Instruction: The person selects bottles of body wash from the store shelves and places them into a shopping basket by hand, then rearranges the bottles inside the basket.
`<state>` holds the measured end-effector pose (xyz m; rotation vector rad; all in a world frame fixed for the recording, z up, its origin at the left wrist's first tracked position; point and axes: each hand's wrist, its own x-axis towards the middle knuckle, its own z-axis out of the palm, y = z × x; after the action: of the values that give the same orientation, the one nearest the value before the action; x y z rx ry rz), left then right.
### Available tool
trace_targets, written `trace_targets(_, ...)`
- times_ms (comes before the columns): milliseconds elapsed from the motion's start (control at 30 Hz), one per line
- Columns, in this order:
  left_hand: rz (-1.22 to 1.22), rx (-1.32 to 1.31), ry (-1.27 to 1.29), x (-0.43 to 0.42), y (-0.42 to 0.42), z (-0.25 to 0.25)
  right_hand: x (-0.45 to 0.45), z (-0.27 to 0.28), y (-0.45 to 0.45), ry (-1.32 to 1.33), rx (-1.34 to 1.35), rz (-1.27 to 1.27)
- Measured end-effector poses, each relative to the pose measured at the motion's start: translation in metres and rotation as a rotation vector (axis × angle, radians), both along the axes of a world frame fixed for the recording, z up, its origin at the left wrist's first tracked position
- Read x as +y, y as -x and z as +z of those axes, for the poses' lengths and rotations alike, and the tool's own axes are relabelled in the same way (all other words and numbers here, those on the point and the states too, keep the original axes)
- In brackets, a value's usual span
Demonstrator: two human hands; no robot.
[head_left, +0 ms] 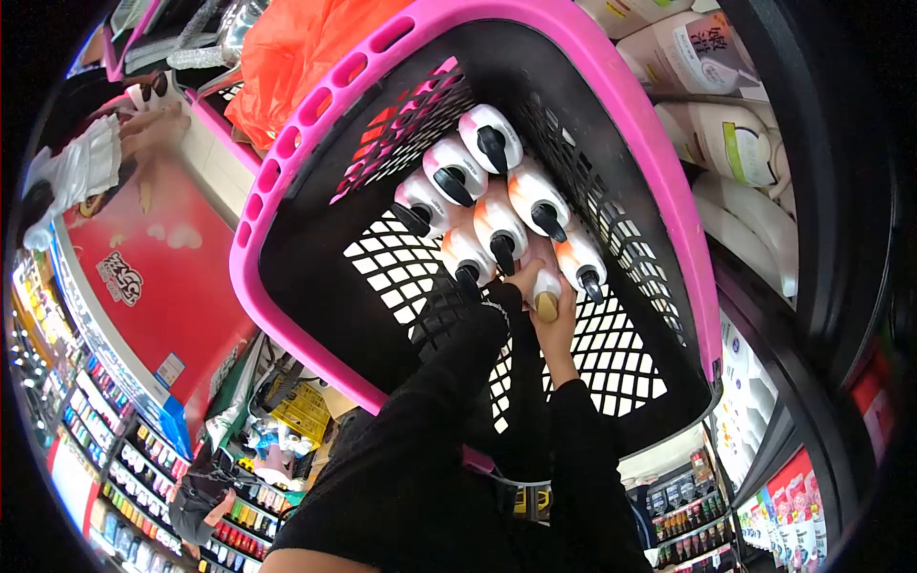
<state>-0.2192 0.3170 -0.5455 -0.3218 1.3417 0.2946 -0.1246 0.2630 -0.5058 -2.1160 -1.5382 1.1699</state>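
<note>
Both my hands reach down into a black basket with a pink rim (702, 258). Between them is a pale pink bottle with a gold cap (545, 306). My left hand (524, 279) has its fingers against the bottle's left side, partly hidden by the sleeve. Around the right side of the same bottle, my right hand (554, 325) is wrapped. Several white pump bottles with black tops (500, 229) stand packed together just beyond my hands, some with orange markings and some with pink.
Large pale bottles (735, 143) line a shelf at the right. An orange-red bag (296, 57) lies beyond the basket at upper left. A red display board (143, 277) stands at the left. Another person in dark clothes (196, 506) is at lower left, near shelves of small products.
</note>
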Motion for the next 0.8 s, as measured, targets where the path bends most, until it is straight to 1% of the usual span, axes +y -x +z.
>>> trace_targets(100, -0.037, -0.053, -0.04, -0.007, 0.001, -0.011, 0.002, 0.005, 0.0, -0.028, -0.011, 0.001)
trace_targets(167, 0.034, -0.043, -0.129, -0.012, -0.002, -0.015, 0.002, 0.016, -0.002, 0.048, 0.014, 0.035)
trace_targets(200, 0.024, -0.036, -0.15, -0.014, -0.002, -0.02, 0.001, 0.024, -0.005, 0.112, 0.051, 0.029)
trace_targets(233, -0.045, 0.044, -0.118, -0.02, -0.005, -0.021, -0.003, 0.034, -0.005, 0.112, -0.032, 0.042)
trace_targets(300, -0.043, 0.042, -0.111, -0.011, -0.002, 0.013, -0.014, 0.041, -0.014, 0.128, -0.119, 0.095)
trace_targets(333, -0.052, 0.054, -0.13, -0.012, -0.001, 0.023, -0.02, 0.044, -0.018, 0.189, -0.155, 0.096)
trace_targets(367, -0.092, -0.019, -0.19, -0.015, 0.005, 0.029, -0.028, 0.046, -0.024, 0.196, -0.189, 0.162)
trace_targets(433, -0.266, 0.162, -0.157, -0.012, 0.006, 0.055, -0.034, 0.061, -0.029, 0.342, -0.161, 0.218)
trace_targets(500, -0.415, 0.158, -0.341, -0.027, 0.014, 0.047, -0.045, 0.069, -0.036, 0.366, -0.058, 0.274)
trace_targets(533, -0.597, 0.186, -0.53, -0.029, 0.021, 0.048, -0.044, 0.079, -0.033, 0.419, -0.074, 0.303)
trace_targets(567, -0.779, 0.22, -0.72, -0.031, 0.025, 0.049, -0.049, 0.086, -0.031, 0.406, -0.036, 0.271)
trace_targets(600, -0.802, 0.279, -0.68, -0.033, 0.024, 0.056, -0.053, 0.093, -0.028, 0.338, -0.059, 0.298)
trace_targets(633, -0.961, 0.415, -0.78, -0.038, 0.024, 0.064, -0.056, 0.099, -0.024, 0.267, -0.083, 0.324)
trace_targets(667, -1.011, 0.428, -0.949, -0.034, 0.03, 0.108, -0.056, 0.11, -0.018, 0.253, -0.066, 0.31)
trace_targets(700, -1.21, 0.431, -1.056, -0.038, 0.029, 0.1, -0.059, 0.118, -0.014, 0.237, -0.048, 0.296)
trace_targets(733, -1.316, 0.401, -1.215, -0.046, 0.03, 0.093, -0.063, 0.119, -0.01, 0.189, 0.006, 0.286)
trace_targets(800, -1.505, 0.289, -1.302, -0.04, 0.033, 0.155, -0.067, 0.137, -0.002, 0.131, 0.111, 0.269)
